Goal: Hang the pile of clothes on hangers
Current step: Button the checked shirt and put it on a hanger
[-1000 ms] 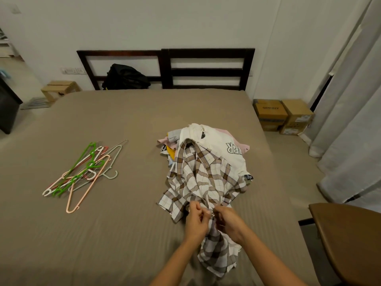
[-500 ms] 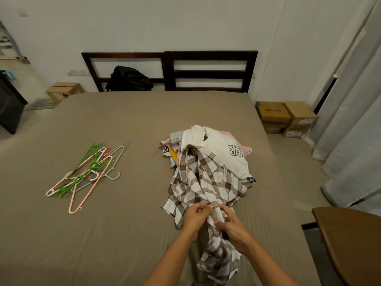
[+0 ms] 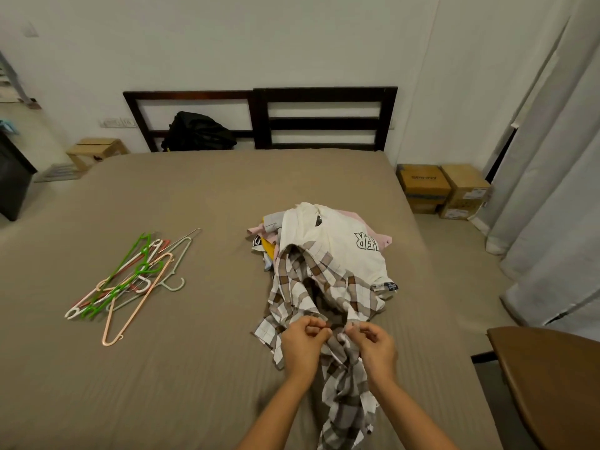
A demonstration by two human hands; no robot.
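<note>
A brown-and-white plaid shirt [image 3: 324,287] trails from the pile of clothes [image 3: 328,241] on the bed toward me. My left hand [image 3: 303,344] pinches one edge of the shirt and my right hand [image 3: 373,345] pinches the other edge, a small gap between them. A cream T-shirt with dark lettering [image 3: 344,248] lies on top of the pile. Several plastic hangers [image 3: 130,280], green, white, peach and grey, lie tangled on the bed to the left, well away from both hands.
The bed [image 3: 194,368] has a taupe sheet and a dark wooden headboard [image 3: 324,118]. A black bag [image 3: 198,131] sits by the headboard. Cardboard boxes [image 3: 441,190] and curtains [image 3: 552,206] stand at the right, a brown chair [image 3: 552,384] at near right.
Both hands have drawn slightly apart along the plaid shirt's edges, spreading the fabric between them. The view has tilted a little.
</note>
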